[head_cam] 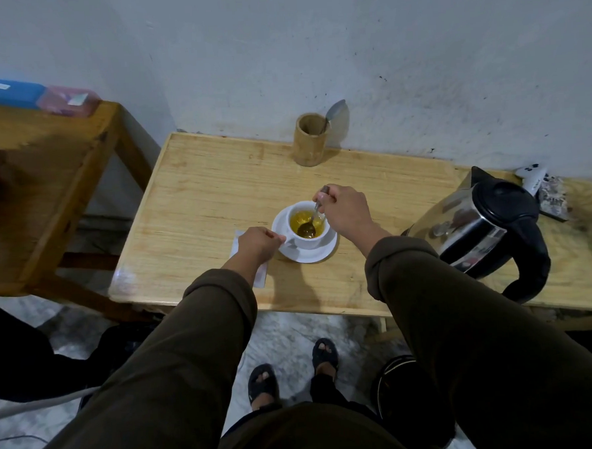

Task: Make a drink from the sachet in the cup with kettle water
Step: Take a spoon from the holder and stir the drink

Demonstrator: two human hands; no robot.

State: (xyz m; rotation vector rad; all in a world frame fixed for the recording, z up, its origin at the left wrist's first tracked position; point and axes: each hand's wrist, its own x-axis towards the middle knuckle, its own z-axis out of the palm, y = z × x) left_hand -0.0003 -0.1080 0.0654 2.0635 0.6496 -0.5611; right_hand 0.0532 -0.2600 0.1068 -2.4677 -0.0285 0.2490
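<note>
A white cup (311, 241) stands on a white saucer (318, 254) near the front of the wooden table (204, 201). Yellow liquid (298, 219) fills the cup. My right hand (347, 210) grips a metal spoon (310, 223) whose bowl dips into the liquid. My left hand (259, 244) pinches the cup's handle on its left side. A white sachet (261, 277) lies flat under my left wrist, mostly hidden. The steel and black kettle (487, 228) stands to the right of the cup, lid shut.
A bamboo holder (309, 139) with a spoon in it stands at the back by the wall. Small items lie behind the kettle at the right edge. A second wooden table (46, 189) with blue and pink boxes stands to the left.
</note>
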